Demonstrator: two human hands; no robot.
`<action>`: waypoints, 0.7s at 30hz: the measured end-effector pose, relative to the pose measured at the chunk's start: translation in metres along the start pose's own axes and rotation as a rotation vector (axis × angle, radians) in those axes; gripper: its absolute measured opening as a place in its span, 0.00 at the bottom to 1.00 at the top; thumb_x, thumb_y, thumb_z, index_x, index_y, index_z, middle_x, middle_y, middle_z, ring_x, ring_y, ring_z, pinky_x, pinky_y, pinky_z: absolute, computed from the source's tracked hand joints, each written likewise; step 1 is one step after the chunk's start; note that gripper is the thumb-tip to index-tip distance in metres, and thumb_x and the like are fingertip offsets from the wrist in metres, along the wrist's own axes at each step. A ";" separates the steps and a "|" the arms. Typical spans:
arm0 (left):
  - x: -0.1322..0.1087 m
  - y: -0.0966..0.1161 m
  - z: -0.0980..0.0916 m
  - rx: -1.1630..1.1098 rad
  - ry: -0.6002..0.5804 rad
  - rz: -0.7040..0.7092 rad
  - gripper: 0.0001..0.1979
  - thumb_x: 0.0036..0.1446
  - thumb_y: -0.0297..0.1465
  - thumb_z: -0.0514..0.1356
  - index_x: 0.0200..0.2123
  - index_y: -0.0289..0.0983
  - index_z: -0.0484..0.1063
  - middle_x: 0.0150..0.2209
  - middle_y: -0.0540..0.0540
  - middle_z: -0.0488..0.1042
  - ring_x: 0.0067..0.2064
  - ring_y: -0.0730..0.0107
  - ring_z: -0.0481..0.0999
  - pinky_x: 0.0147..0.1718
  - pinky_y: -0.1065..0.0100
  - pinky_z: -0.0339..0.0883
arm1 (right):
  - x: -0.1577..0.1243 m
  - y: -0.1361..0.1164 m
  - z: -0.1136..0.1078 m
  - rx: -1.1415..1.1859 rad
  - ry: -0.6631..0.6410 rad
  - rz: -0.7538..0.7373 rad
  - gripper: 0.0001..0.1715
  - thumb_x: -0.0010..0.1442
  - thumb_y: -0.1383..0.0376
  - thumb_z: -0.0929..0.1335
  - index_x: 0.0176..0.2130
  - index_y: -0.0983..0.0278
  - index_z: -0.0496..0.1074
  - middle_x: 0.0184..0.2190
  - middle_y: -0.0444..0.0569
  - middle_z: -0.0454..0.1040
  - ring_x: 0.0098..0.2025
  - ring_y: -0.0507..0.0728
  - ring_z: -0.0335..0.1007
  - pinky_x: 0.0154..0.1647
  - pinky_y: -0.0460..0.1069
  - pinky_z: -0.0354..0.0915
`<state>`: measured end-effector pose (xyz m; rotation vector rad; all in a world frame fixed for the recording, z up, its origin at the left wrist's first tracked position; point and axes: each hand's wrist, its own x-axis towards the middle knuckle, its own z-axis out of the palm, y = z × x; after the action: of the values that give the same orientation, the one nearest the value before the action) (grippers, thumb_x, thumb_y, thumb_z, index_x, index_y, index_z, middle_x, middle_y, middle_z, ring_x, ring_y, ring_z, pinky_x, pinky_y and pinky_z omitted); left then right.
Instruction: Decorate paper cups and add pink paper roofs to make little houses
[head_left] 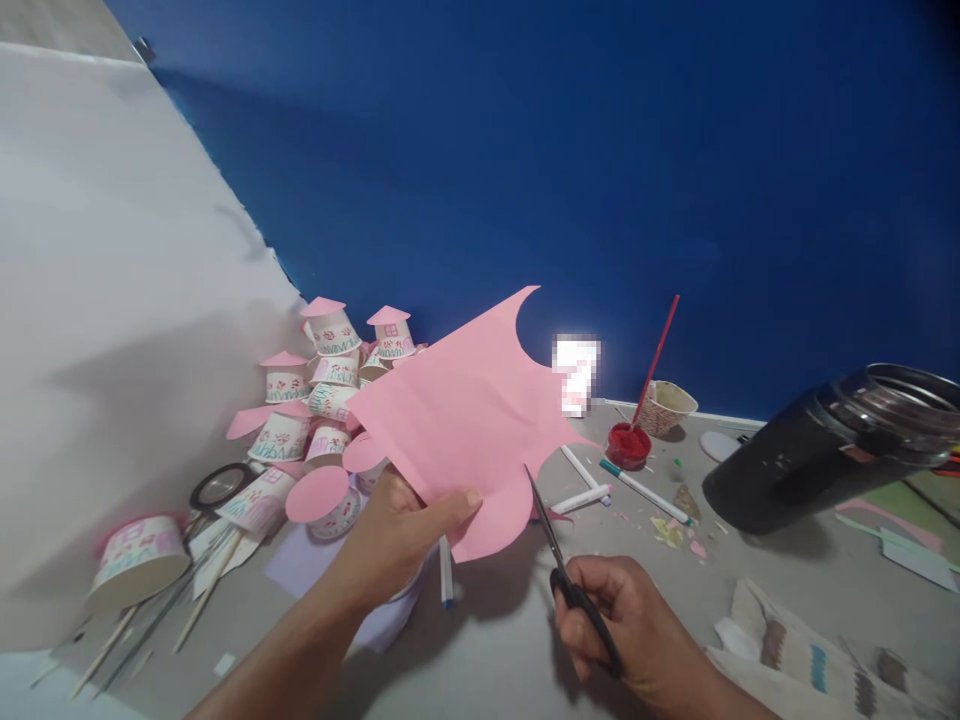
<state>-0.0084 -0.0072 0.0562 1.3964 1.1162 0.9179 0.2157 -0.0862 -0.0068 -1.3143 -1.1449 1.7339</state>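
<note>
A pink sheet of paper (457,400) with scalloped cut edges is pinched by my left hand (401,530), thumb on top. My right hand (619,620) grips black-handled scissors (559,550). Their blades point up to the paper's lower right edge, beside a rounded lobe. Behind my left hand, several small paper cups (281,437) with drawn windows and flowers are piled up, many with pink paper cone roofs.
Markers (645,492), a red paint pot (628,447) holding a red stick, and a patterned cup (667,407) lie behind the scissors. At right stands a tilted dark flask (795,460) near a printed cloth (817,650). Black tape (199,487) and sticks (206,595) are at left.
</note>
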 end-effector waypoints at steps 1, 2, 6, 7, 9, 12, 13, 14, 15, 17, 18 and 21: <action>0.000 0.000 0.000 0.010 -0.001 -0.001 0.11 0.53 0.38 0.70 0.33 0.36 0.78 0.32 0.46 0.79 0.37 0.63 0.76 0.35 0.66 0.72 | 0.000 0.000 0.000 0.003 -0.006 -0.001 0.14 0.43 0.57 0.73 0.22 0.62 0.67 0.16 0.40 0.66 0.18 0.49 0.61 0.22 0.44 0.57; 0.000 0.000 0.000 0.017 -0.005 -0.001 0.11 0.53 0.38 0.69 0.32 0.36 0.78 0.32 0.46 0.79 0.36 0.63 0.76 0.35 0.66 0.72 | 0.000 0.000 0.000 0.007 -0.010 -0.003 0.14 0.42 0.56 0.73 0.23 0.62 0.67 0.16 0.40 0.67 0.19 0.49 0.62 0.22 0.44 0.57; 0.001 0.001 0.001 -0.013 -0.024 -0.010 0.10 0.51 0.37 0.70 0.32 0.35 0.79 0.32 0.45 0.80 0.37 0.62 0.77 0.36 0.65 0.72 | -0.001 0.001 0.000 0.013 -0.008 -0.004 0.16 0.42 0.55 0.73 0.23 0.62 0.67 0.17 0.40 0.66 0.19 0.49 0.62 0.22 0.44 0.57; 0.002 0.001 0.001 -0.027 -0.024 -0.009 0.11 0.50 0.36 0.70 0.33 0.35 0.79 0.32 0.45 0.80 0.37 0.61 0.77 0.36 0.65 0.73 | -0.001 0.001 -0.001 0.007 -0.006 -0.004 0.16 0.42 0.55 0.73 0.23 0.62 0.67 0.17 0.40 0.66 0.19 0.49 0.62 0.22 0.44 0.57; 0.003 0.001 0.001 -0.048 -0.027 0.003 0.11 0.50 0.35 0.71 0.34 0.35 0.80 0.32 0.45 0.81 0.37 0.61 0.78 0.36 0.65 0.73 | -0.002 0.000 -0.001 -0.009 -0.007 -0.002 0.16 0.43 0.55 0.73 0.23 0.62 0.67 0.16 0.40 0.66 0.19 0.49 0.61 0.22 0.44 0.57; 0.003 0.000 0.000 -0.070 -0.038 0.023 0.10 0.52 0.35 0.71 0.36 0.35 0.81 0.32 0.46 0.81 0.37 0.62 0.78 0.36 0.66 0.73 | -0.003 -0.002 -0.001 -0.018 -0.016 0.005 0.15 0.43 0.55 0.72 0.22 0.61 0.66 0.16 0.39 0.64 0.18 0.48 0.59 0.22 0.44 0.58; 0.003 -0.001 -0.001 -0.084 -0.048 0.027 0.10 0.53 0.35 0.71 0.36 0.36 0.81 0.32 0.45 0.82 0.37 0.62 0.79 0.37 0.66 0.73 | -0.003 -0.003 0.000 -0.016 -0.017 0.010 0.15 0.43 0.55 0.72 0.22 0.61 0.65 0.15 0.38 0.64 0.18 0.48 0.59 0.22 0.44 0.58; 0.003 -0.001 -0.001 -0.102 -0.060 0.026 0.10 0.53 0.36 0.71 0.37 0.36 0.82 0.33 0.45 0.82 0.37 0.62 0.79 0.37 0.65 0.74 | -0.003 -0.003 0.000 -0.015 -0.019 0.013 0.15 0.43 0.55 0.72 0.21 0.61 0.65 0.15 0.38 0.64 0.18 0.48 0.58 0.22 0.44 0.58; 0.002 -0.002 -0.002 -0.119 -0.071 0.024 0.11 0.54 0.36 0.71 0.37 0.36 0.82 0.33 0.44 0.83 0.38 0.60 0.80 0.37 0.65 0.74 | -0.002 -0.003 0.000 -0.015 -0.022 0.015 0.16 0.43 0.55 0.72 0.21 0.61 0.65 0.15 0.38 0.63 0.18 0.48 0.58 0.22 0.44 0.58; 0.002 -0.001 -0.002 -0.138 -0.090 0.016 0.12 0.55 0.38 0.70 0.38 0.35 0.83 0.34 0.43 0.83 0.39 0.58 0.81 0.37 0.64 0.75 | -0.002 -0.002 0.000 -0.018 -0.026 0.017 0.16 0.43 0.55 0.72 0.21 0.61 0.65 0.15 0.37 0.63 0.18 0.48 0.57 0.22 0.44 0.58; 0.002 -0.001 -0.002 -0.138 -0.093 0.012 0.13 0.55 0.38 0.70 0.39 0.35 0.83 0.35 0.42 0.84 0.40 0.56 0.82 0.38 0.63 0.75 | -0.002 -0.002 0.000 -0.020 -0.027 0.018 0.16 0.43 0.55 0.72 0.21 0.61 0.65 0.15 0.37 0.63 0.18 0.48 0.58 0.22 0.44 0.59; 0.002 0.003 -0.001 -0.107 -0.078 0.007 0.12 0.54 0.37 0.70 0.38 0.36 0.83 0.35 0.42 0.84 0.40 0.55 0.82 0.38 0.62 0.75 | -0.002 -0.001 0.000 -0.032 -0.040 0.015 0.15 0.44 0.55 0.72 0.22 0.61 0.65 0.16 0.38 0.64 0.19 0.49 0.60 0.23 0.45 0.59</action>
<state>-0.0087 -0.0048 0.0593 1.3378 0.9900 0.9084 0.2168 -0.0876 -0.0048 -1.3150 -1.1928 1.7667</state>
